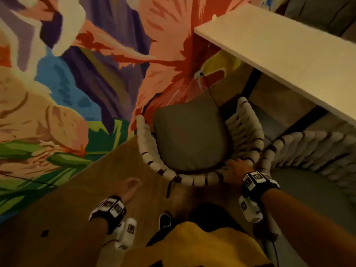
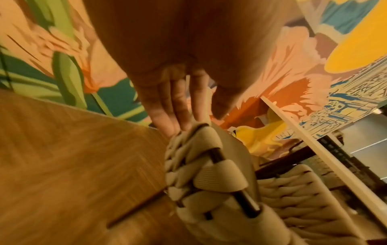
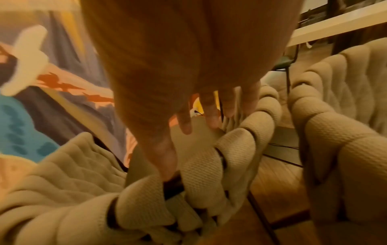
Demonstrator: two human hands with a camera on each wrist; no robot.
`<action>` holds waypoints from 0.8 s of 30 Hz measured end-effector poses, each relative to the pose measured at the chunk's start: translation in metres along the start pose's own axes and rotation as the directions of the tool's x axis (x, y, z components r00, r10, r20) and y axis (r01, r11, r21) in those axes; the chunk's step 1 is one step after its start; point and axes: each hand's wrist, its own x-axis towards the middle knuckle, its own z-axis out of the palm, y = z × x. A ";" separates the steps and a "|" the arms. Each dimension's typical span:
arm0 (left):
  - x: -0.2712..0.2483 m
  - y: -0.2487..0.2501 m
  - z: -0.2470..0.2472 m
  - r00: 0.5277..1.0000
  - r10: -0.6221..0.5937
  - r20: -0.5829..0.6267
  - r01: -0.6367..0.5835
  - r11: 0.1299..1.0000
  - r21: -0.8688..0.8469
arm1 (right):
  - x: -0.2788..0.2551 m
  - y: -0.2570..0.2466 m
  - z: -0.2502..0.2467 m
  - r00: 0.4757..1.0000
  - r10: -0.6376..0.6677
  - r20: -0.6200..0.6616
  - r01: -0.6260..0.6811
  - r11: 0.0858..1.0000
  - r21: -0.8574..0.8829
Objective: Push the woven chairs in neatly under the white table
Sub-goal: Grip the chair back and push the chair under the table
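Note:
A woven chair [image 1: 188,180] with a grey cushion [image 1: 190,139] stands close to the painted wall, outside the white table [image 1: 279,54]. My right hand [image 1: 238,166] rests on the right end of its curved back rim. In the right wrist view that hand [image 3: 209,106] has straight fingers over the cushion and its thumb down against the rope. My left hand [image 1: 132,187] hangs open, low and left of the chair. Its straight fingers [image 2: 176,102] point at the woven rim [image 2: 209,174]; I cannot tell if they touch. A second woven chair [image 1: 312,147] stands partly under the table.
The mural wall [image 1: 77,74] runs close behind the chair. A black cable drops from a wall socket [image 1: 200,75] behind the cushion. A dark table leg [image 1: 252,83] stands between the two chairs. Wood floor [image 1: 57,218] lies to the left, with my shoe [image 1: 164,221] below.

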 end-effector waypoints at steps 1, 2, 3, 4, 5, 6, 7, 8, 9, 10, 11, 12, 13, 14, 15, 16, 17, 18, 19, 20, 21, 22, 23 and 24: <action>0.005 0.017 0.012 0.999 0.007 0.035 -0.005 0.997 -0.080 | 0.002 0.003 0.004 1.000 0.027 0.000 -0.027 1.000 0.001; 0.012 0.029 0.023 0.998 -0.017 0.059 0.026 0.988 -0.153 | 0.007 0.010 0.007 0.999 0.033 -0.028 -0.031 0.999 0.040; 0.016 0.044 0.035 0.995 -0.042 0.094 0.063 0.969 -0.237 | 0.010 0.016 0.011 0.999 0.000 -0.036 0.002 0.998 0.061; 0.018 0.063 0.049 0.989 -0.068 0.132 0.104 0.952 -0.290 | 0.009 0.021 0.013 0.999 -0.035 -0.013 0.035 0.998 0.056; 0.024 0.071 0.062 0.982 -0.086 0.166 0.135 0.941 -0.309 | 0.013 0.027 0.017 0.999 -0.047 -0.007 0.047 0.998 0.040; 0.032 0.073 0.071 0.975 -0.119 0.187 0.170 0.942 -0.290 | 0.015 0.031 0.018 0.999 -0.049 -0.010 0.049 0.999 0.003; 0.039 0.074 0.077 0.969 -0.152 0.193 0.199 0.946 -0.255 | 0.020 0.036 0.019 0.999 -0.036 -0.015 0.036 0.999 -0.026; 0.050 0.071 0.081 0.967 -0.180 0.180 0.218 0.951 -0.221 | 0.017 0.033 0.012 1.000 -0.030 -0.009 0.029 0.999 -0.043; 0.056 0.070 0.083 0.969 -0.196 0.153 0.225 0.953 -0.202 | 0.019 0.034 0.009 1.000 -0.024 0.016 0.025 0.999 -0.047; 0.062 0.068 0.083 0.972 -0.204 0.119 0.222 0.960 -0.172 | 0.023 0.035 0.009 0.998 -0.017 0.055 0.019 0.998 -0.052; 0.068 0.066 0.083 0.969 -0.224 0.102 0.237 0.960 -0.147 | 0.023 0.035 0.006 0.997 -0.008 0.077 0.011 0.999 -0.031; 0.076 0.063 0.082 0.964 -0.249 0.098 0.260 0.956 -0.136 | 0.021 0.034 0.001 0.996 -0.008 0.093 0.010 1.000 -0.022; 0.083 0.060 0.080 0.958 -0.266 0.110 0.280 0.949 -0.143 | 0.021 0.035 0.001 0.995 -0.011 0.103 0.013 1.000 -0.021; 0.090 0.058 0.078 0.953 -0.279 0.116 0.292 0.948 -0.122 | 0.020 0.034 0.002 0.995 -0.018 0.103 0.019 1.000 -0.010; 0.099 0.056 0.075 0.952 -0.286 0.110 0.297 0.949 -0.103 | 0.021 0.032 0.002 0.996 -0.023 0.091 0.023 1.000 0.000; 0.106 0.060 0.071 0.955 -0.282 0.098 0.291 0.952 -0.097 | 0.023 0.028 0.000 0.998 -0.027 0.060 0.028 1.000 -0.004; 0.113 0.065 0.067 0.953 -0.291 0.090 0.300 0.948 -0.108 | 0.028 0.025 -0.002 0.999 -0.032 0.042 0.033 0.999 -0.025; 0.118 0.076 0.062 0.954 -0.287 0.085 0.295 0.950 -0.102 | 0.033 0.020 -0.007 0.999 -0.038 0.034 0.040 0.998 -0.044; 0.121 0.089 0.056 0.954 -0.288 0.086 0.295 0.951 -0.092 | 0.037 0.013 -0.013 0.999 -0.044 0.030 0.046 0.997 -0.064; 0.127 0.099 0.049 0.960 -0.265 0.093 0.272 0.960 -0.065 | 0.040 0.004 -0.020 0.998 -0.056 0.024 0.058 0.995 -0.078; 0.138 0.106 0.042 0.968 -0.236 0.088 0.241 0.969 -0.049 | 0.046 -0.004 -0.026 0.997 -0.073 0.033 0.075 0.994 -0.074; 0.149 0.113 0.035 0.980 -0.195 0.039 0.196 0.980 -0.031 | 0.051 -0.009 -0.033 0.994 -0.097 0.039 0.099 0.994 -0.041; 0.161 0.118 0.027 0.987 -0.156 -0.036 0.154 0.986 -0.062 | 0.057 -0.012 -0.041 0.992 -0.118 0.044 0.116 0.992 0.047; 0.177 0.118 0.019 0.985 -0.121 -0.120 0.113 0.991 -0.071 | 0.063 -0.012 -0.051 0.992 -0.123 0.002 0.121 0.979 0.164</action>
